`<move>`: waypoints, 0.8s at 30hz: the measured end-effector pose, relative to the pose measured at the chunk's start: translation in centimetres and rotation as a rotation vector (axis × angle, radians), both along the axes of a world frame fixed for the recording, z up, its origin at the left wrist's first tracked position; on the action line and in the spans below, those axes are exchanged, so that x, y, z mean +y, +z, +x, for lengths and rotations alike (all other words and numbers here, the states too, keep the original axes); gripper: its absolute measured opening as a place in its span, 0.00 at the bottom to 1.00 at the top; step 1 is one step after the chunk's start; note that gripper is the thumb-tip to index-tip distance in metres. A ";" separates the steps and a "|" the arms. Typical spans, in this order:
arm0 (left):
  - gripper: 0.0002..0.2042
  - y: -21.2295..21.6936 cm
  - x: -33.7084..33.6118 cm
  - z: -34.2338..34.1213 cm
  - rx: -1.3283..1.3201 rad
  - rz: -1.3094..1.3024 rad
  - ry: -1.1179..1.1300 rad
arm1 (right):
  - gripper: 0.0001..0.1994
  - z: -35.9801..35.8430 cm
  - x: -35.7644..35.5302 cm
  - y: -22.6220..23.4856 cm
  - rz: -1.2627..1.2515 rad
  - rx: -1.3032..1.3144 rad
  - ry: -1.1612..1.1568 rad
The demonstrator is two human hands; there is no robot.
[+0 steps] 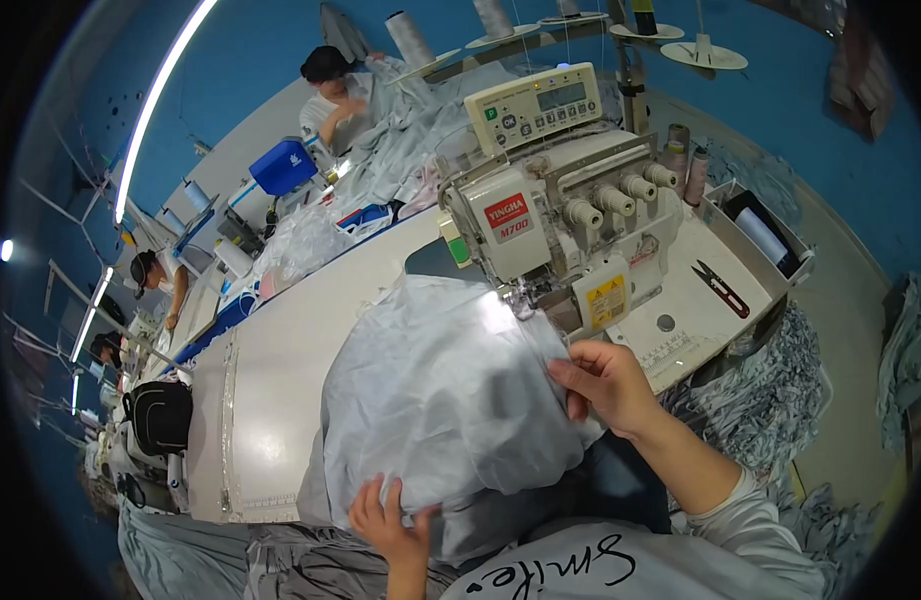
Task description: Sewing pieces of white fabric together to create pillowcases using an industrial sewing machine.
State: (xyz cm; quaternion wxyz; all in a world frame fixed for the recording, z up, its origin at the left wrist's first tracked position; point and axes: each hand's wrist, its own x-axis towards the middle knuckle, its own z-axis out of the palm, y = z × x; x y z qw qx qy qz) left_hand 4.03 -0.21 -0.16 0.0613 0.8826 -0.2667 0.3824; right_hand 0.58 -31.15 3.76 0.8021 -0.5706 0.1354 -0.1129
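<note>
A large piece of light grey fabric (430,380) spreads over the front of the sewing table and hangs down over my lap. Its far right edge lies under the lit needle area of a white overlock sewing machine (515,290). With thumb and fingers, my right hand (610,385) pinches the fabric's right edge, just in front of the machine. My left hand (388,518) rests on the near left part of the cloth, fingers apart and thumb out to the side. The fabric hides part of the tabletop.
Red-handled thread snips (722,288) lie on the table right of the machine, near a white tray (795,265) holding a thread cone. Heaped grey fabric (765,385) sits below on the right. A black bag (160,418) is at left. Two co-workers (330,108) work farther back.
</note>
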 end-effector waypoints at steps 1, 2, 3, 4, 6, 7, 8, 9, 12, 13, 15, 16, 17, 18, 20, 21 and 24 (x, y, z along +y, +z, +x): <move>0.11 -0.5 0.6 0.6 0.063 -0.006 -0.070 | 0.07 0.1 -0.3 0.0 0.026 -0.021 0.002; 0.10 -1.3 1.6 1.3 0.123 -0.013 -0.135 | 0.07 0.2 -0.3 0.0 0.029 -0.022 0.006; 0.06 -2.8 3.6 1.7 0.108 -0.188 -0.287 | 0.07 0.1 -0.5 0.3 0.051 -0.017 -0.003; 0.06 -2.8 4.6 2.3 0.109 -0.188 -0.284 | 0.07 0.2 -0.3 0.3 0.070 -0.009 -0.008; 0.03 -2.5 6.0 3.5 0.168 -0.309 -0.158 | 0.07 0.1 -0.4 0.4 0.074 0.000 -0.002; 0.02 -1.9 6.5 4.1 0.225 -0.447 -0.056 | 0.07 0.2 -0.4 0.4 0.079 0.002 0.007; 0.03 -1.0 6.8 4.9 0.286 -0.584 0.043 | 0.07 0.3 -0.4 0.4 0.080 0.005 0.004; 0.05 0.3 6.9 5.9 0.261 -0.599 0.046 | 0.07 0.3 -0.3 0.3 0.080 -0.008 0.007; 0.08 4.1 6.7 10.2 0.321 -0.775 -0.018 | 0.08 0.3 -0.3 0.3 0.087 -0.013 0.018; 0.08 5.0 5.9 11.8 0.307 -0.823 -0.094 | 0.08 0.5 -0.4 0.2 0.098 -0.006 0.022; 0.07 6.9 5.2 15.0 0.306 -0.855 -0.192 | 0.08 0.5 -0.6 0.2 0.098 -0.019 0.037; 0.07 7.7 5.3 16.7 0.322 -0.842 -0.213 | 0.08 0.4 -0.6 0.2 0.095 -0.030 0.055; 0.07 8.3 5.3 18.4 0.314 -0.818 -0.220 | 0.08 0.4 -0.6 0.3 0.096 -0.031 0.052; 0.06 8.9 5.2 20.1 0.306 -0.793 -0.224 | 0.08 0.5 -0.6 0.2 0.096 -0.028 0.054; 0.06 10.2 4.9 22.8 0.308 -0.805 -0.266 | 0.09 0.6 -0.6 0.2 0.096 -0.025 0.055; 0.05 10.7 4.6 24.1 0.312 -0.818 -0.310 | 0.10 0.6 -0.6 0.3 0.075 -0.013 0.050; 0.06 12.7 4.1 27.8 0.271 -0.815 -0.366 | 0.12 0.5 -0.6 0.3 0.059 -0.004 0.045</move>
